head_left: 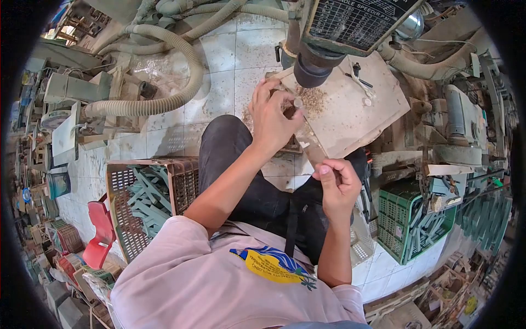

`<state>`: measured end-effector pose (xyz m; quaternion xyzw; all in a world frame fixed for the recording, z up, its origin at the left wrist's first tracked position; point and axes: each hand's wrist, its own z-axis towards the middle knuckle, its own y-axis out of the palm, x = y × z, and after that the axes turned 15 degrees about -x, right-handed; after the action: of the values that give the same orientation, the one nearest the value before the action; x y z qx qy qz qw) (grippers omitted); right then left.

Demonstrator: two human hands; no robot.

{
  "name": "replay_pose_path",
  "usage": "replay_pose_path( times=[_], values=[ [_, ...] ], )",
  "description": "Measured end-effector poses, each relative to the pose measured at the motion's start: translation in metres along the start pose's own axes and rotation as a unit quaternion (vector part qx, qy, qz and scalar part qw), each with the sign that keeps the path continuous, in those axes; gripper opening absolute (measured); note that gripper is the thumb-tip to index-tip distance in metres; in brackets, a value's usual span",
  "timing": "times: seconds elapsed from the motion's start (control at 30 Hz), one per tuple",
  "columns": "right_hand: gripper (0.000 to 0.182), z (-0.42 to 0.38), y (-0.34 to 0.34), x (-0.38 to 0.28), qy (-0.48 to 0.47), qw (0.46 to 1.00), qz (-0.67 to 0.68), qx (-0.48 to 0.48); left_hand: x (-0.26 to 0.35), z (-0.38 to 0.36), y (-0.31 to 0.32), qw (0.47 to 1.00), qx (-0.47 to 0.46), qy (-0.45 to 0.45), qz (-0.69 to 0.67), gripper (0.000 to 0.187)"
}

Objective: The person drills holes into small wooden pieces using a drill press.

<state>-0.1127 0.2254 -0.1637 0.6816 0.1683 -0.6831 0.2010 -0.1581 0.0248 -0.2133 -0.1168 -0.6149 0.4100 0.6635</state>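
Observation:
My left hand (pixel 275 118) is over the near edge of the drill press table (pixel 350 118). Its thumb and index finger close around a small pale round piece (pixel 297 102). My right hand (pixel 338 183) is lower and to the right, fingers curled and thumb pressed over the near end of a thin flat strip (pixel 313 149), which runs slantwise along the table edge toward my left hand. The dark drill press spindle (pixel 313 72) hangs just beyond my left fingertips. Wood shavings (pixel 312 100) lie beneath it.
Crates of grey-green strips stand on both sides: a brown crate (pixel 183 186) left, a green crate (pixel 395 219) right. A ribbed hose (pixel 189 82) curves over the tiled floor. A red chair (pixel 99 233) is at far left. A small dark tool (pixel 357 75) lies on the table.

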Motion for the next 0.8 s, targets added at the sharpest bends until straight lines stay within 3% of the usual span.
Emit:
replay_pose_path(
  times=[0.2, 0.5, 0.57, 0.63, 0.7, 0.8],
  values=[
    [0.010, 0.017, -0.019, -0.044, -0.044, 0.998, -0.024, 0.041, 0.001, 0.006, 0.006, 1.000, 0.014, 0.000, 0.002, 0.027],
    [0.019, 0.111, -0.081, -0.165, -0.371, 0.920, -0.112, 0.058, -0.009, 0.017, 0.014, 0.997, 0.056, 0.061, -0.003, 0.020],
    [0.025, 0.151, -0.078, -0.207, -0.423, 0.899, -0.105, -0.035, -0.013, 0.020, 0.016, 0.995, 0.057, 0.077, -0.010, 0.019],
    [0.034, 0.172, -0.073, -0.242, -0.381, 0.917, -0.104, -0.064, -0.011, 0.019, 0.014, 0.996, 0.050, 0.076, -0.011, 0.019],
    [0.038, 0.184, -0.072, -0.262, -0.318, 0.938, -0.139, -0.004, -0.011, 0.019, 0.013, 0.996, 0.046, 0.077, -0.012, 0.019],
    [0.038, 0.216, -0.101, -0.280, -0.466, 0.793, -0.388, -0.056, -0.010, 0.019, 0.011, 0.995, 0.045, 0.088, -0.024, 0.019]
  ],
)
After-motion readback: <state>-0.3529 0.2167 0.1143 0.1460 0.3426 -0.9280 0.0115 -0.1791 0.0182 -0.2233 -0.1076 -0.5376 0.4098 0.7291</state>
